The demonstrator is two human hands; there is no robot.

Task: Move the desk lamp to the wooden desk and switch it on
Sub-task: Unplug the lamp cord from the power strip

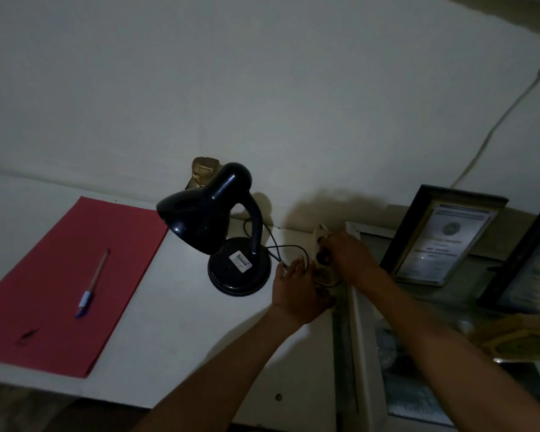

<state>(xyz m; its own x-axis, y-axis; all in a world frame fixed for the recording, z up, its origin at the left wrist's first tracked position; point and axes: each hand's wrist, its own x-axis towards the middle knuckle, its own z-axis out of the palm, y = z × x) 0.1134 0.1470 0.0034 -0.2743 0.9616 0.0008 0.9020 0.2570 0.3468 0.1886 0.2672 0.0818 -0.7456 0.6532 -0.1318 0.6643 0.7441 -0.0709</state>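
Observation:
A black desk lamp stands unlit on the pale desk top, its shade tilted down to the left. Its thin black cord runs right to a cream power strip at the desk's right edge. My right hand is closed on the lamp's black plug, which is at a socket of the strip. My left hand rests on the near end of the strip and holds it down, fingers partly spread over the cord.
A red paper sheet with a pen lies on the desk's left half. A small brown object stands behind the lamp by the wall. Framed certificates lean on a glass-topped cabinet at right. A white cable climbs the wall.

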